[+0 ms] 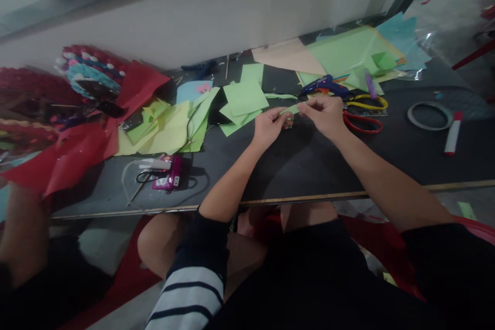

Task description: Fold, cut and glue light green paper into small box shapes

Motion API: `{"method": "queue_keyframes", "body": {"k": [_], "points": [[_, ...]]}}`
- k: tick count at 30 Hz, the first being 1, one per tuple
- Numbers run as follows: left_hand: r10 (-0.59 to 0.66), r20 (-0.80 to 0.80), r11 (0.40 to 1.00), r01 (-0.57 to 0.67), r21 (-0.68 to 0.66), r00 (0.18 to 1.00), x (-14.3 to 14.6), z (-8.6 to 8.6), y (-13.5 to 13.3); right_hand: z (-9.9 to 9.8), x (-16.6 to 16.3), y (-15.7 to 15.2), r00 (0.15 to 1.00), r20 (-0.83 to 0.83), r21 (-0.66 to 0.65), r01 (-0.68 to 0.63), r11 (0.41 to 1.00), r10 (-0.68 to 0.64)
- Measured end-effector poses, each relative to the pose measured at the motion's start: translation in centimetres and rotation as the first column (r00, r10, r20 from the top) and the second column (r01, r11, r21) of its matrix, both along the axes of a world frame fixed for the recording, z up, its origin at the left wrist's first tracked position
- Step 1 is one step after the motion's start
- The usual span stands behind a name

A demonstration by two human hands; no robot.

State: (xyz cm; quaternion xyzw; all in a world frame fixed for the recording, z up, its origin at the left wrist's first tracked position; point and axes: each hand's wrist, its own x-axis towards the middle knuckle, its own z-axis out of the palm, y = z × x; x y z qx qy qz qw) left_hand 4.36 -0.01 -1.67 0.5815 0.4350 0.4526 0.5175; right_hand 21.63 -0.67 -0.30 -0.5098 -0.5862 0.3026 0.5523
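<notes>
A narrow strip of green paper (pixel 292 109) is stretched between my two hands above the dark tabletop. Its left end is pinched by my left hand (pixel 269 125), whose fingers are closed. My right hand (pixel 324 113) pinches the other end between thumb and fingertips. Square sheets of green paper (pixel 244 98) lie in a loose pile just beyond my left hand. Close behind my right hand are a blue glue gun (pixel 325 84) and scissors with yellow (pixel 373 102) and red handles (pixel 363 122).
Tape roll (pixel 413 118) and a red-capped marker (pixel 453 134) lie at right. Coloured sheets (pixel 340 54) sit along the wall. Left are yellow paper (pixel 166 131), a purple box (pixel 168 172) with a cord, and red paper (pixel 83 149) beside another person's arm (pixel 25 232).
</notes>
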Motion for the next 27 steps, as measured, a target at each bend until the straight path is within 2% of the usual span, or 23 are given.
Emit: {"method": "queue_keyframes", "body": {"k": [5, 10, 14, 17, 19, 27], "points": [[-0.037, -0.008, 0.998, 0.037, -0.049, 0.999, 0.0, 0.0, -0.1, 0.3, 0.0, -0.1, 1.000, 0.009, 0.025, 0.019, 1.000, -0.019], [-0.048, -0.007, 0.997, 0.047, -0.058, 0.999, -0.2, 0.6, -0.2, 0.4, 0.2, 0.4, 0.999, -0.049, -0.035, -0.013, 0.999, 0.011], [-0.062, -0.032, 0.996, 0.060, -0.063, 0.998, -0.6, 1.0, -0.1, 0.4, 0.4, 0.6, 0.978, -0.141, -0.098, -0.166, 0.981, 0.151], [-0.118, -0.073, 0.993, 0.116, -0.038, 0.990, -1.1, 1.2, 0.1, 0.7, 0.3, 0.3, 0.939, -0.180, -0.172, -0.323, 0.931, 0.292], [-0.144, -0.108, 0.990, 0.143, -0.018, 0.984, -1.4, 1.3, 0.2, 0.9, 0.3, 0.1, 0.926, -0.165, -0.200, -0.368, 0.908, 0.339], [-0.152, -0.215, 0.980, 0.176, 0.098, 0.965, -2.5, 2.2, 0.1, 1.2, 0.0, -0.4, 0.945, -0.155, -0.165, -0.311, 0.936, 0.287]]}}
